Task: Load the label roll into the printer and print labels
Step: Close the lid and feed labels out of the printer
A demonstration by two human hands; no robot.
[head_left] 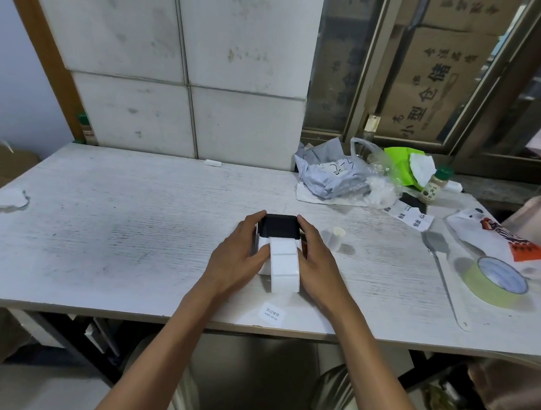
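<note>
A small white label printer [278, 227] with a black lid sits near the middle of the white table [119, 227]. A strip of blank white labels [284, 266] comes out of its front and hangs down onto the table. My left hand [237, 260] grips the printer's left side, fingers along the top edge and thumb at the front. On the other side my right hand [316, 261] holds the printer, fingers on the lid's corner. The roll inside is hidden. A single printed label [272, 314] lies close to the table's front edge.
An empty cardboard roll core [335, 237] lies just right of the printer. Farther right are a roll of green tape [495, 282], a white packet [498, 241], loose printed labels [409, 216], a spice bottle [436, 185] and crumpled bags [337, 177]. Crumpled paper [2, 199] lies at the left edge.
</note>
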